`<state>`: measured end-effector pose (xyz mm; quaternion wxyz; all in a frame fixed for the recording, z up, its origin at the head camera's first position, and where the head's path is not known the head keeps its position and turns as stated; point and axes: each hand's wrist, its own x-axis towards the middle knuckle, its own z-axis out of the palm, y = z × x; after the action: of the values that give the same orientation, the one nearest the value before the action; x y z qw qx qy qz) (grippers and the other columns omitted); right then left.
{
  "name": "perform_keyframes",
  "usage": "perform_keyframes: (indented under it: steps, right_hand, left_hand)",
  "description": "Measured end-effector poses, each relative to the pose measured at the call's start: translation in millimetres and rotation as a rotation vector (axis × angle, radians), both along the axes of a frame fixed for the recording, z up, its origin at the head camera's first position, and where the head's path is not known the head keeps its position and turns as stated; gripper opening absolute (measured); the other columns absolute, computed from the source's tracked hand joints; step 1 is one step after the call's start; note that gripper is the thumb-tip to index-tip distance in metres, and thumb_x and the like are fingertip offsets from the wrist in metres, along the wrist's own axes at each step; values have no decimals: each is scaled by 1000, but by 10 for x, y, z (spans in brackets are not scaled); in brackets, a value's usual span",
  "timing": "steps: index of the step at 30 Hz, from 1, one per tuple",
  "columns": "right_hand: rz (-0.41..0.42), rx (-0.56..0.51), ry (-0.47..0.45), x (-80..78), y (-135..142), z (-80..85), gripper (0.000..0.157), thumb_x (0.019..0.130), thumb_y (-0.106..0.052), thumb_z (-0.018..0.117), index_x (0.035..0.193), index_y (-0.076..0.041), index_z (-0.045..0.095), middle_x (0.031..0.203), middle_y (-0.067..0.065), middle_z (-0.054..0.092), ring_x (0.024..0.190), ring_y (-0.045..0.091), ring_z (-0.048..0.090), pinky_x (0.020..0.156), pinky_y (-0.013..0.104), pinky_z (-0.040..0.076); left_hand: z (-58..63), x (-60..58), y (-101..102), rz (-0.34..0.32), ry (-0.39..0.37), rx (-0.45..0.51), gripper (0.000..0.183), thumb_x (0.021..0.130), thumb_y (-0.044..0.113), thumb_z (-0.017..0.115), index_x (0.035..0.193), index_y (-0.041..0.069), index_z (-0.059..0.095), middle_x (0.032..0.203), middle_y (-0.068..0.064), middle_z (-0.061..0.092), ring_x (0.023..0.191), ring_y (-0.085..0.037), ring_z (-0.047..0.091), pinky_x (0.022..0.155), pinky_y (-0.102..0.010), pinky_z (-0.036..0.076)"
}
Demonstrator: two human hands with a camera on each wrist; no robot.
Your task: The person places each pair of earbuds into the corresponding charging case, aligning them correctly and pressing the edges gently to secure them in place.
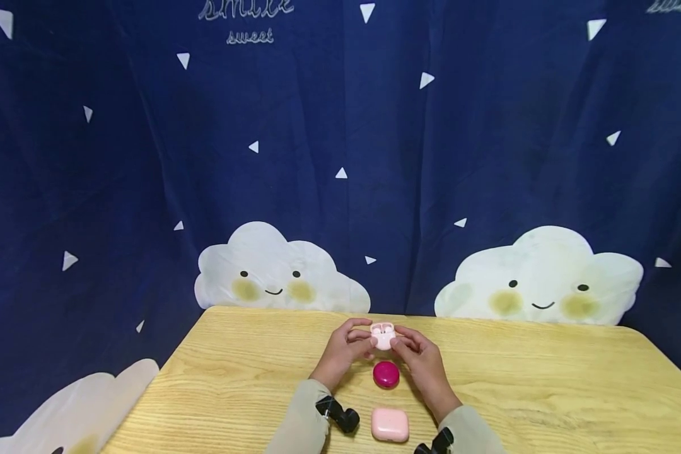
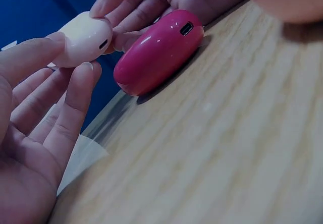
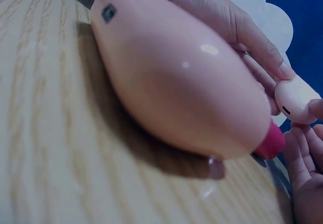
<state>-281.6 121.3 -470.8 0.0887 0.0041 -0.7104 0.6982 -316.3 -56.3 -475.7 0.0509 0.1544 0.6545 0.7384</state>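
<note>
Both hands hold a small pale pink earbud case just above the far part of the table. Its top is open, and two earbuds show inside in the head view. My left hand pinches its left side between thumb and fingers. On the other side, my right hand pinches it the same way. The left wrist view shows a charging port on the case's underside. Right below the hands, a round magenta case rests on the table; its port faces the camera in the left wrist view.
Nearer the person, a larger pink rounded case lies on the wooden table, between the forearms. Black wrist cameras are strapped over the sleeves. A dark blue curtain with clouds hangs behind the table's far edge.
</note>
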Motion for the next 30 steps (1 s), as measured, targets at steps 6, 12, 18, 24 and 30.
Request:
perform_keyframes:
  steps: [6,12,18,24,30]
  right_hand:
    - [20,-19,-1,0,0,-23,38,89,-13,69,126,-3,61,101,14,70,90,23,67,80,26,54]
    - [36,-32,8,5,3,-39,39,90,-9,68,128,-3,60,103,16,70,89,23,68,80,30,55]
    - [51,-53,6,11,4,-28,41,90,-6,66,130,-3,58,106,18,69,88,15,67,80,28,55]
    - [73,-53,21,9,0,-16,44,91,-5,65,133,0,54,107,19,69,90,15,67,80,28,55]
    - [70,-43,30,7,-2,-25,43,91,-6,65,132,0,55,106,18,69,88,16,67,78,29,55]
  left_hand:
    - [-12,3,-8,-2,22,-11,50,86,8,71,130,-4,50,104,-18,67,84,-25,66,74,-40,57]
    - [-2,29,-15,-8,36,-39,48,87,10,71,130,-1,52,104,-16,69,82,-33,66,71,-39,56]
    - [-6,20,-20,-9,48,-52,43,88,11,69,128,3,55,105,-17,69,77,-29,66,71,-39,56]
    - [2,23,-25,-5,62,-61,39,90,12,68,126,5,58,105,-17,69,76,-27,65,69,-37,56]
    - [-1,28,-26,-5,60,-64,36,90,12,68,124,6,59,105,-16,69,77,-24,65,68,-37,56]
